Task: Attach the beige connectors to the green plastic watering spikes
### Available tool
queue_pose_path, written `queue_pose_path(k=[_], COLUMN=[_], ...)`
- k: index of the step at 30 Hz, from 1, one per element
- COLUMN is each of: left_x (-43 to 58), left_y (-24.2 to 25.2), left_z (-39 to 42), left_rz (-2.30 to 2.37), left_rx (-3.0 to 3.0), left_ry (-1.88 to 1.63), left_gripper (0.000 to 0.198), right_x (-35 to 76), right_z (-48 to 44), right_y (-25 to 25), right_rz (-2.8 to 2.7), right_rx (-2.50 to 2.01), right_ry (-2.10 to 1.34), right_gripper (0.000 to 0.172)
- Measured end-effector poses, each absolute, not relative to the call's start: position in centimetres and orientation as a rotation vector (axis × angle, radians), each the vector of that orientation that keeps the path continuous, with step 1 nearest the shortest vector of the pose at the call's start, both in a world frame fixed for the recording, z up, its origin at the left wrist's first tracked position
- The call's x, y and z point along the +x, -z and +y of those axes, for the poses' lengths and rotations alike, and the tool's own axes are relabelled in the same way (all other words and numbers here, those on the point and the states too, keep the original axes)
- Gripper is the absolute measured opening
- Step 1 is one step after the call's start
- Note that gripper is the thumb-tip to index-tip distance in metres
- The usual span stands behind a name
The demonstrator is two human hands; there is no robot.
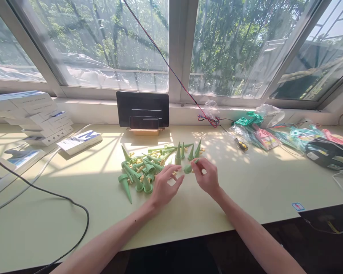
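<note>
Head view — green spike (188, 168) crosswise, tip right

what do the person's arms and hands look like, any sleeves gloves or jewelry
Both forearms are bare as far up as the picture shows, with no sleeves in view. The left hand and the right hand wear no gloves, and no watch, bracelet or ring can be made out. The fingers are slim, with short nails.

A dark tablet (142, 109) stands propped against my window sill, with a stack of white boxes (36, 118) well off to its left. A yellow-handled screwdriver (241, 144) lies near crumpled plastic bags (263, 125), and a black cable (40, 192) snakes across my pale table (103, 213).
</note>
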State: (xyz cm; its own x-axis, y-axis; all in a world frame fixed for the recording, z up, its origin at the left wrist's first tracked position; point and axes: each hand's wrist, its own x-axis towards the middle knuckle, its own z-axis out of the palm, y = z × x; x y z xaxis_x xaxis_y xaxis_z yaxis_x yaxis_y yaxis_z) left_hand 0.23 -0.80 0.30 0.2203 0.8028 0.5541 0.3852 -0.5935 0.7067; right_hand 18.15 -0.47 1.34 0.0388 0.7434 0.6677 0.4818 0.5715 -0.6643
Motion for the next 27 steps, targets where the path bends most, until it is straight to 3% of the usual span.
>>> queue_pose_path(k=[4, 9, 15, 27], left_x=[0.2, 0.3, 0.3, 0.1], left_y=[-0.1, 0.6, 1.2, 1.2], left_z=[-0.9, -1.1, -1.2, -1.0], left_rz=[1.035, 0.931, 0.933, 0.937], left_rx=[2.130, 2.266, 2.319, 2.330], left_ry=[-1.401, -1.168, -1.090, -1.030], left_gripper=[0.012, 0.014, 0.018, 0.016], right_x=[20.7, 23.0, 23.0, 22.3], right_z=[1.2, 3.7, 4.6, 4.3], right_y=[-2.9, -1.6, 1.3, 1.1], right_rz=[-1.527, -1.654, -1.699, -1.669], right_rx=[-1.193, -1.236, -1.269, -1.287], right_ry=[-0.125, -0.038, -0.142, -0.309], right_gripper=[0.027, 0.032, 0.034, 0.024])
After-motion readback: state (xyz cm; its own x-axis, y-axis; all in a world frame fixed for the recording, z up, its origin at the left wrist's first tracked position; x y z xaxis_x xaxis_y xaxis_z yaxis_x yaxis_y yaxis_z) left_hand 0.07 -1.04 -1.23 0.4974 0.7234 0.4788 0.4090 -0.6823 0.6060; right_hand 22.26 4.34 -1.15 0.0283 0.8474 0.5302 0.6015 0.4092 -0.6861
